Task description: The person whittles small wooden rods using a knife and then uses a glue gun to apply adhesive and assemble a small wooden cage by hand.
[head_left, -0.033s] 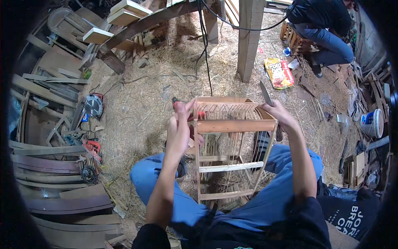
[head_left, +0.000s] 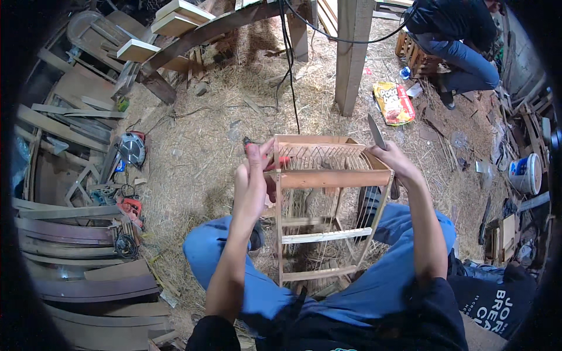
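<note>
The left hand (head_left: 256, 169) is clenched around a small red-handled tool (head_left: 275, 162), pressed against the upper left corner of a cage (head_left: 328, 210). The right hand (head_left: 393, 161) grasps a knife (head_left: 377, 133) whose grey blade points up and away from the person, the hand resting against the cage's upper right corner.

The cage is a light wooden frame, box-shaped, with thin slats or bars filling its top and sides; a broad reddish-brown rail runs across its near upper edge, and paler crossbars sit lower down. It stands between the person's knees, over their blue-trousered legs, long axis roughly vertical in the picture, the barred top end pointing away from the person toward a post (head_left: 353, 52).

Around it the straw-covered floor (head_left: 205, 146) lies open to the left and ahead. Farther left, a circular saw (head_left: 132, 149) and stacked curved planks (head_left: 70, 234) line the edge. Beyond the post a yellow bag (head_left: 393, 102) lies on the floor, and another person (head_left: 456, 35) crouches at the upper right. A white bucket (head_left: 525, 174) stands at the right, well apart.
</note>
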`<state>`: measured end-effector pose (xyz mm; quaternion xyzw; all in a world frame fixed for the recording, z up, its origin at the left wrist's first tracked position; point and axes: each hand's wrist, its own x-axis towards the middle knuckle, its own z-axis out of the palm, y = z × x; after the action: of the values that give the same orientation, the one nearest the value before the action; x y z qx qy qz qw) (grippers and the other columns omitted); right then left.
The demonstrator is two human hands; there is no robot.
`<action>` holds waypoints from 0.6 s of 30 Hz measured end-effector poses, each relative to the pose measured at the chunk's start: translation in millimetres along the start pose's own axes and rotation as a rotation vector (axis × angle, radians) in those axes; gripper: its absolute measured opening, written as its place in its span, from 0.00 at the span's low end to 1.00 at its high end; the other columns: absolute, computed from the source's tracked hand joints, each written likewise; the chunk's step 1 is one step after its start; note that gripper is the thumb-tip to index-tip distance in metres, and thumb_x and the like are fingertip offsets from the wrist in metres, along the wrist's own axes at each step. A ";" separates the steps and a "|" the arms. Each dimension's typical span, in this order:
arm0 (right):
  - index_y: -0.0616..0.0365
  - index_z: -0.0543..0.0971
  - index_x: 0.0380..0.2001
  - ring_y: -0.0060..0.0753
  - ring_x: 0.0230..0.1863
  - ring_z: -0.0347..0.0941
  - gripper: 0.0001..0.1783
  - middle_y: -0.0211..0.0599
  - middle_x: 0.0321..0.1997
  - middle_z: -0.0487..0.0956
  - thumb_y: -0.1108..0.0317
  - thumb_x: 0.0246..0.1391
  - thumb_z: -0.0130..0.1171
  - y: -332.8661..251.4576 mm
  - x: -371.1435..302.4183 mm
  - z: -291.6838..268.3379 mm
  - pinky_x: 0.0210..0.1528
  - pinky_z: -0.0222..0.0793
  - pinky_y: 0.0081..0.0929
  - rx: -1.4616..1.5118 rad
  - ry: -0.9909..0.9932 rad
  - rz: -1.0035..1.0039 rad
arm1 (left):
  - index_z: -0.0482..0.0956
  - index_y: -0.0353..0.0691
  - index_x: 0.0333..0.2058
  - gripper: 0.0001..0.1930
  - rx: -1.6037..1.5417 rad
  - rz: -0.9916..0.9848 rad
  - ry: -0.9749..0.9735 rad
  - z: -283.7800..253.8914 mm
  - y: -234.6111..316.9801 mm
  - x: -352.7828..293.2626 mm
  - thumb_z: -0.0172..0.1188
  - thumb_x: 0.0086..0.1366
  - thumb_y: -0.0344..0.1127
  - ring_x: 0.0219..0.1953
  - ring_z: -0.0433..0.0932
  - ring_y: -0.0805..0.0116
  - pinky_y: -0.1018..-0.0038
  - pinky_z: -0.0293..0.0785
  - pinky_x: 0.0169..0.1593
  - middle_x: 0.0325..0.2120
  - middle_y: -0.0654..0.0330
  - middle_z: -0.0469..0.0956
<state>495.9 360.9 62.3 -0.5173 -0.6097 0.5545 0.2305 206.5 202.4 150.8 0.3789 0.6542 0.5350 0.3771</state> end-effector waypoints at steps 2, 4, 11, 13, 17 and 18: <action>0.65 0.80 0.35 0.19 0.33 0.68 0.16 0.26 0.30 0.76 0.59 0.64 0.58 -3.8 2.3 -2.6 0.35 0.67 0.28 -0.084 -0.030 0.006 | 0.74 0.31 0.62 0.35 0.128 0.169 0.035 -4.1 -7.5 3.1 0.38 0.79 0.59 0.18 0.74 0.80 0.79 0.67 0.21 0.29 0.50 0.86; 0.64 0.81 0.36 0.16 0.33 0.68 0.15 0.25 0.32 0.77 0.60 0.66 0.58 -5.7 2.8 -0.6 0.35 0.67 0.25 -0.166 -0.063 0.015 | 0.75 0.30 0.61 0.32 0.284 0.293 0.041 -5.7 -14.1 3.9 0.42 0.79 0.56 0.20 0.74 0.82 0.79 0.68 0.23 0.32 0.50 0.87; 0.65 0.78 0.30 0.20 0.30 0.66 0.17 0.25 0.26 0.73 0.59 0.62 0.58 4.3 -0.7 14.7 0.34 0.66 0.32 -0.038 -0.037 0.011 | 0.84 0.27 0.47 0.38 0.244 0.080 0.149 -3.2 -26.8 6.5 0.35 0.79 0.58 0.46 0.84 0.50 0.61 0.73 0.57 0.37 0.39 0.86; 0.65 0.79 0.30 0.20 0.30 0.67 0.17 0.25 0.25 0.74 0.59 0.62 0.58 9.7 0.8 10.7 0.33 0.66 0.32 0.025 -0.040 0.028 | 0.85 0.27 0.46 0.39 0.271 0.061 0.169 -0.7 -28.4 7.1 0.33 0.78 0.60 0.46 0.84 0.48 0.61 0.72 0.57 0.37 0.38 0.85; 0.64 0.80 0.34 0.19 0.32 0.70 0.15 0.26 0.28 0.76 0.60 0.62 0.57 0.1 -2.6 9.4 0.35 0.68 0.29 0.023 -0.077 0.141 | 0.86 0.28 0.44 0.42 0.289 0.019 0.197 -0.4 -28.5 8.4 0.32 0.78 0.62 0.45 0.83 0.46 0.61 0.71 0.58 0.34 0.37 0.85; 0.64 0.80 0.35 0.19 0.33 0.70 0.15 0.26 0.29 0.76 0.60 0.63 0.57 1.4 -2.5 9.5 0.35 0.68 0.28 0.070 -0.086 0.122 | 0.86 0.28 0.44 0.42 0.285 0.011 0.197 -0.2 -27.6 8.6 0.32 0.78 0.62 0.45 0.83 0.46 0.61 0.71 0.58 0.33 0.37 0.85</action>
<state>489.2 354.4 59.1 -0.5208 -0.5667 0.6102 0.1877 200.1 206.2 122.9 0.3779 0.7552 0.4735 0.2504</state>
